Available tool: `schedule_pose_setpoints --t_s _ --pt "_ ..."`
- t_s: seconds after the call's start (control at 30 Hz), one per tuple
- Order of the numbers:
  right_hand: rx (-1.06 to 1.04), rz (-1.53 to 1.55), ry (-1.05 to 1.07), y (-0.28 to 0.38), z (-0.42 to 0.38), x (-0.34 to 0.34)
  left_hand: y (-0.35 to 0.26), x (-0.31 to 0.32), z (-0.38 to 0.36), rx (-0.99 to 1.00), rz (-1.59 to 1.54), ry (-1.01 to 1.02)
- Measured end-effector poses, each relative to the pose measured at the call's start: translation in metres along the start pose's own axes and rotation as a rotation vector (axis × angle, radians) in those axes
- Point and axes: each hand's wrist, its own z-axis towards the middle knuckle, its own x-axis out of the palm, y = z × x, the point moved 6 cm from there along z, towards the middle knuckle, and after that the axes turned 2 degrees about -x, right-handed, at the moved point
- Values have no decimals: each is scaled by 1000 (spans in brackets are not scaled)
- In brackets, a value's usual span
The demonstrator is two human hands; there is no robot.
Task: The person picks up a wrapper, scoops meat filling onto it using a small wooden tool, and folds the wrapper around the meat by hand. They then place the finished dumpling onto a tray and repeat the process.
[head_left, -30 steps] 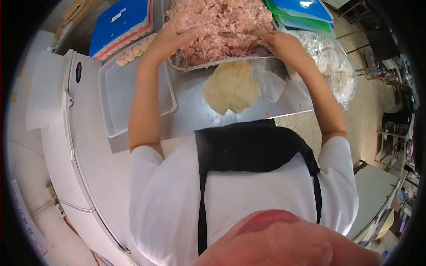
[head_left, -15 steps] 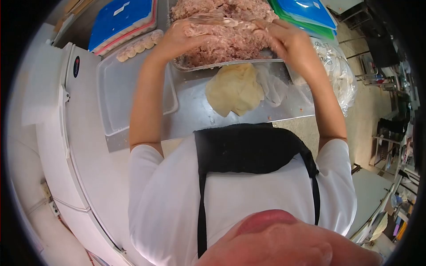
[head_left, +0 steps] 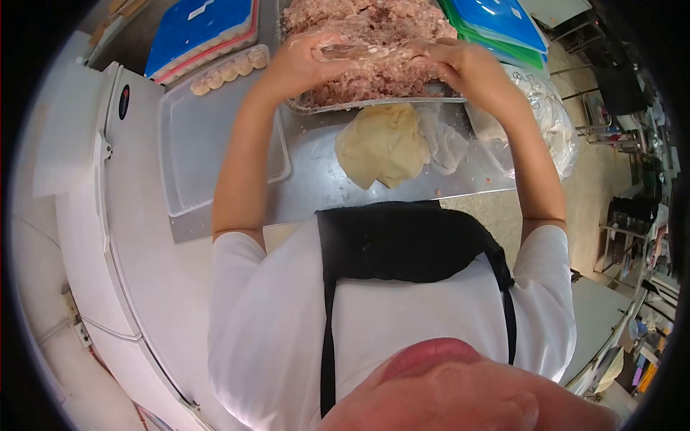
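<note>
My left hand (head_left: 305, 65) is at the left side of a clear tray (head_left: 316, 109) heaped with raw minced meat (head_left: 381, 79). My right hand (head_left: 471, 72) is over the tray's right side. The fingers of both hands are curled in toward each other above the meat. Between them stretches a thin, shiny, pale strip (head_left: 370, 52), smeared with meat; its kind I cannot make out. A stack of round yellow dough wrappers (head_left: 381, 147) lies in front of the tray, beside crumpled clear plastic (head_left: 445, 144).
To the left, a shallow plastic container (head_left: 223, 144) holds a row of dumplings (head_left: 230, 70) at its far edge. Behind it stand filled boxes with a blue lid (head_left: 201, 32). Blue and green lids (head_left: 496, 25) and a plastic bag (head_left: 546, 115) are at the right. A white fridge (head_left: 129, 201) flanks the table.
Both hands have come slightly nearer to me, and the shiny strip between them sits lower over the meat. The view has shifted a little.
</note>
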Motion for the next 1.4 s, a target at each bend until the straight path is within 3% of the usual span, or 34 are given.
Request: schedule_pose_setpoints --t_s 0.07,0.17,0.3,0.37,0.47,0.57,0.67,0.77,0.87,1.0,1.07,1.17,1.4 --pt "82 -79 -32 22 -1 -18 2 -1 -4 -156 -46 14" --pt "41 -109 -72 22 -2 -2 12 -1 4 340 -141 -167" --pt "129 -85 31 12 7 -25 1 -13 -6 184 -48 -195" --pt "39 16 -81 17 7 -35 14 -16 -7 105 -62 -186" --pt "45 91 -56 35 13 -14 -2 -24 -12 254 -132 -219" --pt "112 125 -1 10 17 38 19 -24 -9 68 -2 -253" --pt "135 272 -11 -8 15 57 49 -41 -20 -71 -68 -226" --pt "259 544 -100 -30 -1 89 84 -77 -46 -63 -21 -309" --pt "452 851 -79 -43 -14 103 175 -118 -76 -388 267 -334" --pt "497 931 12 -46 -14 106 246 -148 -108 -386 654 -397" --pt "472 911 20 -44 -13 107 262 -153 -115 -337 707 -426" --pt "563 940 66 -49 -16 112 254 -147 -110 -584 473 -518" --pt "576 990 73 -52 -19 116 260 -136 -87 -532 430 -433"
